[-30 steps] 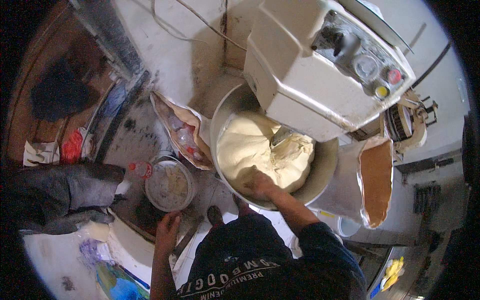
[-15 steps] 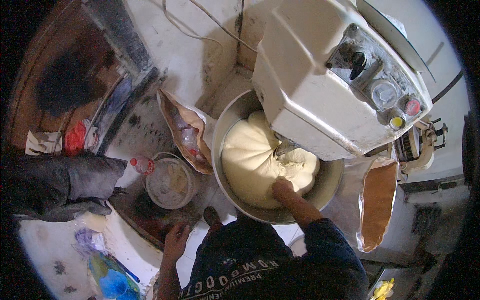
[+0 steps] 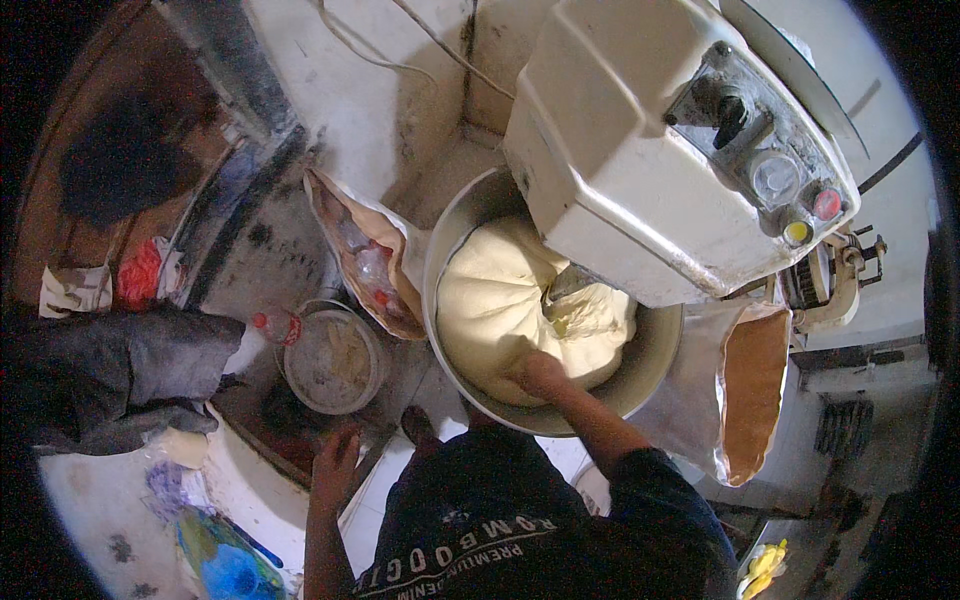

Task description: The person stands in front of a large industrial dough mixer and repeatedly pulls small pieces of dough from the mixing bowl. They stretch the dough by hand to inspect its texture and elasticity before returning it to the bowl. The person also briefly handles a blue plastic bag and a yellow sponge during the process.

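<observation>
A large pale dough (image 3: 490,300) fills much of the metal mixing bowl (image 3: 640,395), its surface gathered into deep folds around the middle. My right hand (image 3: 541,375) is closed against the near side of the dough, inside the bowl; its fingertips are partly hidden. Above the bowl's far right side leans the white head of a dough mixer (image 3: 610,170), which hides part of the dough. My left hand (image 3: 337,458) hangs low to the left with its fingers loosely apart and nothing in it, near a round tub (image 3: 375,395).
An open paper sack (image 3: 355,250) with clear bottles inside stands left of the bowl; another sack (image 3: 755,400) stands at its right. A red-capped plastic bottle (image 3: 277,326) lies by the tub. At the far left, dark cloth (image 3: 140,370) covers a surface. Cables (image 3: 400,68) hang along the wall.
My right hand has moved a little left along the dough. The dough's folds and torn middle have shifted. My left hand has drawn slightly left, still holding nothing.
</observation>
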`<state>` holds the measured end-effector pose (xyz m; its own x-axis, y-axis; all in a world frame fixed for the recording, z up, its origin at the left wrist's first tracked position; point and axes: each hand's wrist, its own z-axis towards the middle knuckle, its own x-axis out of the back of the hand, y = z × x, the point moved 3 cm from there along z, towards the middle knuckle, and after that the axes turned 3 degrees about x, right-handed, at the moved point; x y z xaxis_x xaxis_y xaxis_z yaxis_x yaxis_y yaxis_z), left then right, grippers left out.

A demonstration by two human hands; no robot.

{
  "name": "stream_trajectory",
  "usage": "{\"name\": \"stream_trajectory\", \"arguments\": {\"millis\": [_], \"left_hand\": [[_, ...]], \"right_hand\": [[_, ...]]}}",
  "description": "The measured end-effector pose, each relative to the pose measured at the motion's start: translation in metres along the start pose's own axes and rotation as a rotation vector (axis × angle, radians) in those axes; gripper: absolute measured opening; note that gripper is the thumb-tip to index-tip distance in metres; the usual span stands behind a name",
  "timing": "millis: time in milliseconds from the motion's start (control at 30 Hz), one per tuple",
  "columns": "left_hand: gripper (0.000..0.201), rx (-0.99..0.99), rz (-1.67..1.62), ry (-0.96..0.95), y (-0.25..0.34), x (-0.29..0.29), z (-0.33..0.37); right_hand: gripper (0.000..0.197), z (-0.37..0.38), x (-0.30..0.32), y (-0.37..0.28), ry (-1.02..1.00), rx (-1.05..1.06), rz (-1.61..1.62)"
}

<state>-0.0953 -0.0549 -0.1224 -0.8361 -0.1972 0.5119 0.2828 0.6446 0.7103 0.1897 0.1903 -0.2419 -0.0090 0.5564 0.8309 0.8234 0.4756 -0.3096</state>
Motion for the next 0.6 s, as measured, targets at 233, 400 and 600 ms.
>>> {"name": "stream_trajectory", "arguments": {"millis": [233,400,600], "left_hand": [[0.03,0.024,0.014,-0.003,0.003,0.007,-0.014],[0.03,0.122,-0.11,-0.06,-0.028,-0.002,-0.008],[0.031,0.116,-0.059,-0.058,-0.018,-0.004,-0.004]], "right_hand": [[0.024,0.031,0.004,-0.008,-0.218,-0.149,-0.135],[0.017,-0.03,0.01,0.024,-0.359,0.075,-0.422],[0.024,0.007,0.055,-0.003,-0.006,0.032,-0.484]]}}
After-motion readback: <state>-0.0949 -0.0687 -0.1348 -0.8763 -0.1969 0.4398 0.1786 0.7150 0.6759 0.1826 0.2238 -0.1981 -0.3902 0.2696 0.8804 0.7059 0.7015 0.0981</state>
